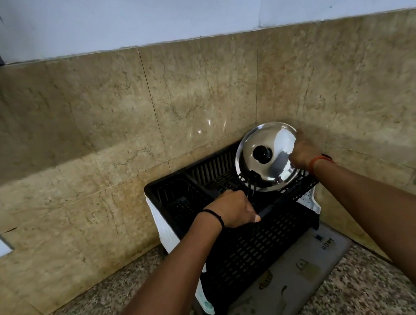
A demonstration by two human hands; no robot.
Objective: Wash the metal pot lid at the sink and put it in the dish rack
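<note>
Shiny round steel pot lid [278, 158] with black knob, tilted over black plastic dish rack [240, 248]; right hand [303, 156] grasping rim, left hand [235, 210] clenched on rack edge. Probably light, stiff, wet-slippery; knob safer.

Bare forearms, black band on left wrist [216, 217], orange band on right wrist [318, 160]

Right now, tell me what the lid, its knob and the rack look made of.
Lid: polished metal, probably stainless steel; it mirrors its surroundings. Knob: glossy black, likely plastic. Rack: matte black plastic, judging by its moulded slotted walls.
</note>
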